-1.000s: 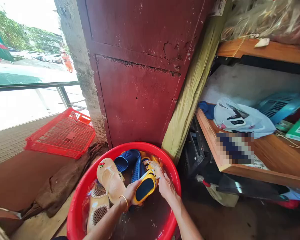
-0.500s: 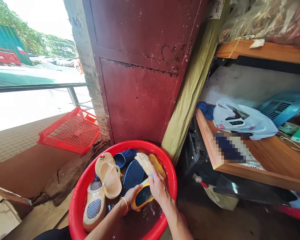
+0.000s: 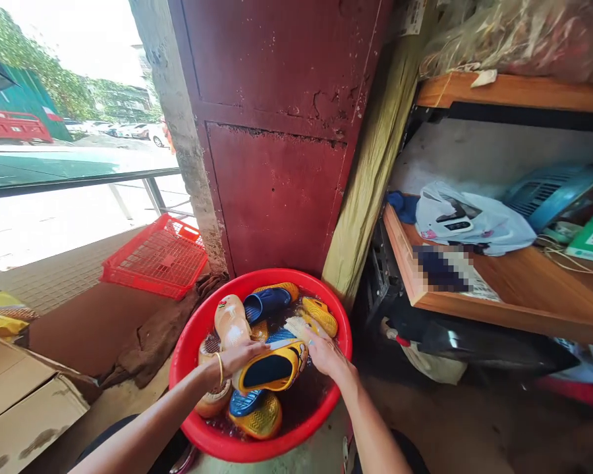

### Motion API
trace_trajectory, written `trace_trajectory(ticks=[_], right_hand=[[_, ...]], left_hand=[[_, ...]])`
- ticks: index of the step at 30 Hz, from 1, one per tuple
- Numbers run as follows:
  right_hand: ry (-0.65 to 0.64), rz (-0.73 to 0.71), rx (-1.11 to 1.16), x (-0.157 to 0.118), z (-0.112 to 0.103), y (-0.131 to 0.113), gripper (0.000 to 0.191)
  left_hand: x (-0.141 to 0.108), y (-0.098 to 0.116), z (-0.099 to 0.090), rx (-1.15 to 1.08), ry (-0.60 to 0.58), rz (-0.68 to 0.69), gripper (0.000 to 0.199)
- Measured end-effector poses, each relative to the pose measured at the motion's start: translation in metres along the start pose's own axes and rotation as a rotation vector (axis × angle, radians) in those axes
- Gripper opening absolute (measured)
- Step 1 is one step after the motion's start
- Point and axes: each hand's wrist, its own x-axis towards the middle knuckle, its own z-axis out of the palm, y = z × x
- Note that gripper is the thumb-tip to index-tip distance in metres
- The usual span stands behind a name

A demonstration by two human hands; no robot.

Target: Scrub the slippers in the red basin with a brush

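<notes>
My left hand (image 3: 244,355) grips a yellow slipper (image 3: 282,383) with a dark insole by its near-left end, tilted above the water. In my right hand (image 3: 326,355) is a scrub brush (image 3: 296,326), its pale bristles by the slipper's decorated toe. Both hands are over a red basin (image 3: 178,368) of murky water. Beige footwear (image 3: 232,319) lies at its left side, a blue slipper (image 3: 267,301) towards the back. Another yellow slipper (image 3: 321,316) rests against the right wall. Below my left hand, a blue-and-yellow sole (image 3: 259,418) faces up.
Behind the basin stands a dark red metal door (image 3: 277,197). A red plastic crate (image 3: 155,260) sits at the left, with a cardboard box (image 3: 24,401) nearer me. On the right is a wooden shelf (image 3: 534,289) carrying a white plastic bag (image 3: 474,220).
The yellow slipper has turned, its opening and decorated toe now showing. My hands have spread a little apart. Footwear in the basin has shifted, and the view has moved slightly.
</notes>
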Motion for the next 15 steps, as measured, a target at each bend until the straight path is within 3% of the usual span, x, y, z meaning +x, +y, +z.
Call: trace_trajectory(ticks=[3, 6, 10, 15], right_hand=[[-0.028, 0.043, -0.013, -0.004, 0.013, -0.001, 0.059], [-0.033, 0.091, -0.025, -0.007, 0.029, -0.006, 0.059], [-0.015, 0.12, -0.013, -0.002, 0.034, -0.009, 0.056], [0.075, 0.116, 0.009, 0.006, 0.009, -0.004, 0.058]], left_hand=[[-0.014, 0.005, -0.012, 0.058, -0.134, -0.108, 0.051], [-0.024, 0.009, -0.028, -0.097, -0.169, -0.17, 0.058], [-0.023, 0.017, -0.04, -0.312, -0.078, -0.036, 0.058], [0.004, 0.005, -0.028, -0.308, 0.036, 0.052, 0.064]])
